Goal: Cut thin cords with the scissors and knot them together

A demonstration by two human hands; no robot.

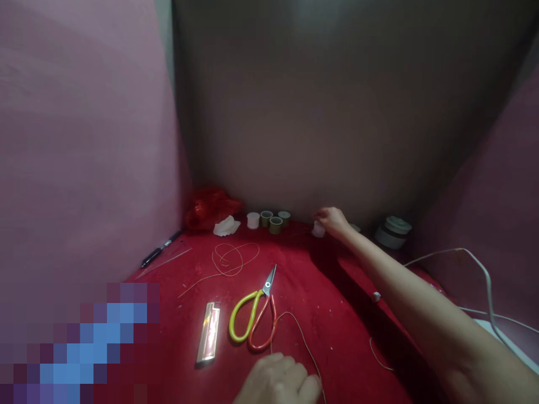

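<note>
My right hand (332, 221) reaches to the back of the red cloth, its fingers closed on the top of a small white spool (319, 230). Low in the middle, my left hand (280, 382) is curled, knuckles up. A thin tan cord (304, 336) loops out from under it, past the scissors' red handle, and back down beside the hand. The fingertips are hidden. Just beyond that hand lie scissors (265, 308) with one yellow and one red handle, blades pointing away. To their left is a shiny lighter-shaped case (208, 335).
Several small spools (275, 225) stand along the back beside crumpled white paper (227, 226) and a red plastic bag (213, 207). A black pen (160, 249) and loose cord (229, 272) lie left. A round white-and-green container (393, 232) and white cable (484, 269) are right.
</note>
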